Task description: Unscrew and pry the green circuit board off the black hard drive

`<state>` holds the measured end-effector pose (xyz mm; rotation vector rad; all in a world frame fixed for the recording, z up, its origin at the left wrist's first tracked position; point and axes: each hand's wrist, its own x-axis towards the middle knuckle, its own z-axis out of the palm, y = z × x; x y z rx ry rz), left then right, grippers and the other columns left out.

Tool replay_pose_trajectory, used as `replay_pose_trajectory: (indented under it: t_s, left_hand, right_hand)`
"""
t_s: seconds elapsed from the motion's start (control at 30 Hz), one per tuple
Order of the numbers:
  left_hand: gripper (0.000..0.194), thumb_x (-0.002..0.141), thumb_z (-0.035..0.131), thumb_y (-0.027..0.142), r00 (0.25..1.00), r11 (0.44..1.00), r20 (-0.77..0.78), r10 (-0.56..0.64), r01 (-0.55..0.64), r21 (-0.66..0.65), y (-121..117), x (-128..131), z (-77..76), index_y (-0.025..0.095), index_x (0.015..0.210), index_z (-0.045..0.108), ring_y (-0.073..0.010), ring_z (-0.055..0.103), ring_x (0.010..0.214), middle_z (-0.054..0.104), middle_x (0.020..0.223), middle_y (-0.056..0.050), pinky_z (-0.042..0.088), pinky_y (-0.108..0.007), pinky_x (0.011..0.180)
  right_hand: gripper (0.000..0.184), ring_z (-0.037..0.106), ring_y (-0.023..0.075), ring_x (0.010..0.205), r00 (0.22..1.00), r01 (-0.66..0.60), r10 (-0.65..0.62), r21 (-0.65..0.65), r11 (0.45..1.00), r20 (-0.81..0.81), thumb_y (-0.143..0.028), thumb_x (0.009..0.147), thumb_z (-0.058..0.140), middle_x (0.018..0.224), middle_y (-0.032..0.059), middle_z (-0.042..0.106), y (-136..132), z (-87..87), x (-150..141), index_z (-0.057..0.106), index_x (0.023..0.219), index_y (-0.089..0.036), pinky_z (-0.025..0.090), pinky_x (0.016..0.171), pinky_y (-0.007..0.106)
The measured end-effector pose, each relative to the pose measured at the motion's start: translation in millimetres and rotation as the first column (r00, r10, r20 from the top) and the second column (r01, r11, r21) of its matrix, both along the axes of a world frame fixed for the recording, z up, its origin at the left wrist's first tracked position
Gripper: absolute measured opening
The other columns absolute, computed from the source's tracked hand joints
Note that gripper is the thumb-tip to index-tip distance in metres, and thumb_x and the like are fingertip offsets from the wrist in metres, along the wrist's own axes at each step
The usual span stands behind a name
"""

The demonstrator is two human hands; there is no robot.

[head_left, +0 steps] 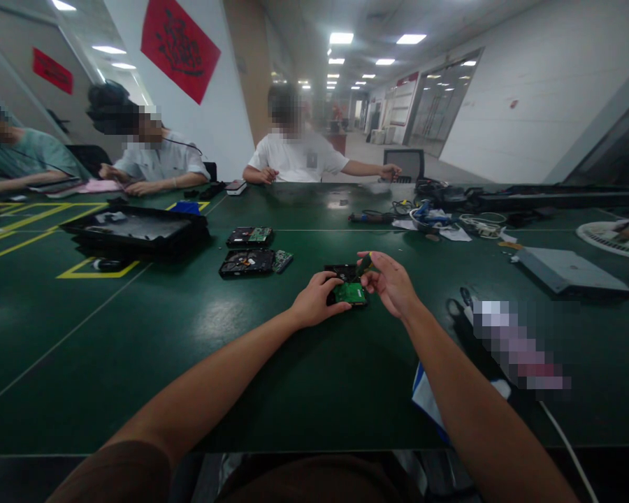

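A hard drive [352,293] with a green circuit board facing up lies on the dark green table in front of me. My left hand [319,299] grips its left side, thumb at the near edge and fingers at the far edge. In my right hand [391,283] is a screwdriver [365,263] with a dark green and yellow handle, held above the drive's right part. The screwdriver's tip is too small to make out. Left of my hands lie two more hard drives, one [249,236] behind the other [247,263], with a loose circuit board [282,261] beside the nearer one.
Stacked black trays [136,230] stand at the left. At the right are a grey flat box [574,271], tangled cables [430,215] and a partly blurred object [518,346] near my right forearm. Across the table sits a person in white [298,157]; others sit at the left.
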<state>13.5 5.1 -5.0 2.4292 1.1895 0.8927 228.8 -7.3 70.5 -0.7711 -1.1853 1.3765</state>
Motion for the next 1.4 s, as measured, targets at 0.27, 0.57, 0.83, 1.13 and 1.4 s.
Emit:
replay_pose_trajectory:
  t_s: [0.27, 0.57, 0.83, 1.13, 1.4]
  left_hand:
    - [0.064, 0.081, 0.074, 0.06, 1.0, 1.0, -0.016, -0.001, 0.001, -0.001, -0.4, 0.0, 1.7, 0.026, 0.134, 0.059, -0.0335, 0.046, 0.137, 0.051, 0.141, -0.013, 0.045, -0.053, 0.113]
    - [0.064, 0.082, 0.074, 0.06, 1.0, 1.0, -0.026, 0.003, -0.004, -0.012, 0.7, -0.2, -0.2, 0.026, 0.134, 0.058, -0.0334, 0.046, 0.137, 0.049, 0.143, -0.013, 0.046, -0.053, 0.111]
    - [0.064, 0.082, 0.073, 0.06, 1.0, 1.0, -0.029, 0.002, -0.002, -0.007, -0.3, -0.7, 1.4, 0.026, 0.134, 0.058, -0.0333, 0.046, 0.137, 0.05, 0.142, -0.013, 0.047, -0.053, 0.111]
    - [0.065, 0.082, 0.074, 0.06, 1.0, 1.0, -0.027, 0.0, 0.0, -0.007, 1.7, -1.1, -0.7, 0.027, 0.135, 0.058, -0.0341, 0.046, 0.137, 0.05, 0.143, -0.013, 0.047, -0.054, 0.11]
    - [0.063, 0.081, 0.075, 0.059, 1.0, 1.0, -0.014, 0.004, -0.004, -0.008, 0.7, 0.2, 0.4, 0.026, 0.133, 0.059, -0.033, 0.046, 0.137, 0.05, 0.142, -0.012, 0.045, -0.053, 0.113]
  right_hand:
    - [0.036, 0.071, 0.0167, 0.07, 0.998, -0.031, 0.03, -0.017, 0.999, -0.057, -0.055, 0.086, 0.071, 0.105, 0.0069, 0.074, 2.5, -2.6, 0.6, 0.066, 0.1, -0.023, 0.054, 0.058, 0.028]
    - [0.036, 0.064, 0.0119, 0.066, 0.999, 0.017, -0.017, -0.002, 1.0, -0.038, -0.052, 0.088, 0.069, 0.103, 0.0044, 0.071, 2.5, -4.0, 1.0, 0.071, 0.11, -0.024, 0.043, 0.047, 0.023]
    - [0.03, 0.065, 0.0123, 0.063, 0.999, 0.009, -0.009, 0.004, 1.0, -0.044, -0.049, 0.084, 0.075, 0.11, 0.0038, 0.074, 1.3, -2.6, 0.4, 0.061, 0.096, -0.025, 0.04, 0.047, 0.023]
    - [0.04, 0.064, 0.0137, 0.067, 0.995, -0.034, 0.033, -0.007, 0.999, -0.096, -0.056, 0.091, 0.061, 0.103, 0.0059, 0.071, 3.5, -2.3, 1.1, 0.07, 0.113, -0.023, 0.047, 0.056, 0.027]
    - [0.033, 0.058, 0.0109, 0.06, 1.0, 0.024, -0.023, 0.012, 1.0, -0.015, -0.051, 0.084, 0.073, 0.094, 0.0024, 0.07, 1.7, -2.3, -0.1, 0.071, 0.103, -0.024, 0.036, 0.045, 0.024]
